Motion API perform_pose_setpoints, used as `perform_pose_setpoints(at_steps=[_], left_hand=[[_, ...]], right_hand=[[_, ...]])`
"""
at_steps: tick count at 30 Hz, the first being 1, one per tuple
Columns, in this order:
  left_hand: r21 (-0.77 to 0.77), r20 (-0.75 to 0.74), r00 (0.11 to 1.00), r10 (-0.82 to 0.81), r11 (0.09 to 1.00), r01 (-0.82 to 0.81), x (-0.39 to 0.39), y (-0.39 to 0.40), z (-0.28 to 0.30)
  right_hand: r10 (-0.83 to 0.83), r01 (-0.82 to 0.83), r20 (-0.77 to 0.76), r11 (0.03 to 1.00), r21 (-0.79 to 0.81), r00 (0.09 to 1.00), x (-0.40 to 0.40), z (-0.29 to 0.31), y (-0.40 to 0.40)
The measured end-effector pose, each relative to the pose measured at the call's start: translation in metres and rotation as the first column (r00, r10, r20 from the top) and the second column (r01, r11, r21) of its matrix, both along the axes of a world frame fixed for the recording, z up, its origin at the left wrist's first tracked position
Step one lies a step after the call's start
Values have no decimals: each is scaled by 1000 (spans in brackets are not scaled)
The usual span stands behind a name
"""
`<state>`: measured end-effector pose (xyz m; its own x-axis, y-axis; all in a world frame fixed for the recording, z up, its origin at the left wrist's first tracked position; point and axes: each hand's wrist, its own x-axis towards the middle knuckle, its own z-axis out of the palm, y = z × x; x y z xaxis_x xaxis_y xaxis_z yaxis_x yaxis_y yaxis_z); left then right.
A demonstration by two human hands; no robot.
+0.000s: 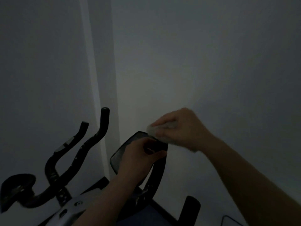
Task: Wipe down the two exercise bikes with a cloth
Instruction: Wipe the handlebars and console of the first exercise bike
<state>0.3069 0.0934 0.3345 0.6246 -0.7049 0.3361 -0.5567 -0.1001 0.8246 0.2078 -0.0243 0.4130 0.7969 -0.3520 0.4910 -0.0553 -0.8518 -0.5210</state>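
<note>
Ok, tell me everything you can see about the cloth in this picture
The cloth is small, pale grey-white and looks soft and crumpled, bunched into a wad. The right hand grips it from above and holds it against the top edge of the bike's dark screen, which the left hand steadies. Dim light and blur hide its texture.

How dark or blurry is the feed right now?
Head view: very dim, with the bike console and handlebars near silhouettes; the right hand and cloth are motion-blurred; the left hand reads sharper; the wall shows a faint glow.
</note>
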Motion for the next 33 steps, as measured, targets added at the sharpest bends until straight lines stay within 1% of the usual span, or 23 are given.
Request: perform_pose_setpoints(at_steps=[2, 3, 4, 5, 6, 7, 8, 9, 10, 12, 13, 15, 17, 20, 21, 22, 24, 26, 29, 31, 33], left_hand=[[-15, 15, 1000, -28, 1000, 28, 3, 0, -1], [-22, 13, 999, -32, 999, 33, 3, 0, -3], [-30, 3, 999, -33, 999, 33, 4, 0, -4], [-42, -8, 999, -34, 999, 33, 5, 0, -6], [-55, -19, 999, -39, 998, 38, 6, -1, -9], [-68, -29, 998, -48, 997, 46, 7, -2, -11], [-79, -37, 998, -57, 995, 54, 9, -3, -13], [-90, -47, 997, -68, 994, 63, 10, -4, -14], [-97, -60, 995, -79, 993, 73, 12, -5, -16], [-109, -93, 989, -118, 988, 107, 16, -6, -19], [-119, -103, 985, -141, 985, 128, 18, -6, -21], [-143, -115, 976, -184, 976, 167, 22, -6, -25], [-152, -139, 965, -221, 968, 200, 26, -5, -28], [-144, -166, 947, -276, 956, 254, 32, -5, -34], [-148, -174, 941, -291, 952, 267, 34, -5, -36], [-161, -190, 933, -307, 947, 278, 35, -4, -36], [-201, -254, 903, -347, 932, 301, 36, -3, -37], [-218, -310, 870, -383, 920, 327, 36, -2, -38], [-204, -333, 859, -388, 919, 337, 38, -2, -44], [-190, -330, 862, -385, 921, 339, 40, -2, -47], [-176, -327, 864, -384, 922, 343, 41, -1, -50]], right_hand=[[-44, 25, 89, 978, 209, 995, -2, -20, 11], [-64, 27, 103, 944, 330, 993, -5, -23, 14], [-101, 60, 80, 911, 408, 992, -8, -22, 13], [-148, 121, 28, 893, 433, 989, -12, -18, 11], [-199, 203, -52, 898, 390, 979, -16, -11, 7], [-280, 308, -137, 910, 276, 950, -20, -5, 6], [-391, 413, -165, 902, 128, 905, -22, 2, 6], [-484, 491, -114, 870, 40, 867, -22, 6, 9], [-495, 496, -29, 866, 55, 868, -21, 6, 12], [-375, 317, 142, 894, 315, 916, -15, -3, 29], [-336, 248, 186, 891, 380, 923, -11, -12, 38], [-352, 259, 232, 899, 354, 907, -10, -37, 46], [-414, 314, 254, 880, 356, 874, -16, -53, 45], [-536, 455, 182, 819, 350, 824, -31, -55, 41], [-562, 476, 187, 803, 360, 806, -33, -54, 43], [-567, 456, 223, 795, 401, 793, -32, -54, 46], [-561, 333, 326, 769, 546, 761, -20, -59, 56], [-602, 276, 402, 732, 623, 690, -2, -74, 65], [-651, 298, 477, 725, 621, 591, 11, -94, 75], [-668, 328, 495, 723, 608, 556, 13, -99, 80], [-679, 380, 492, 723, 577, 545, 13, -99, 82]])
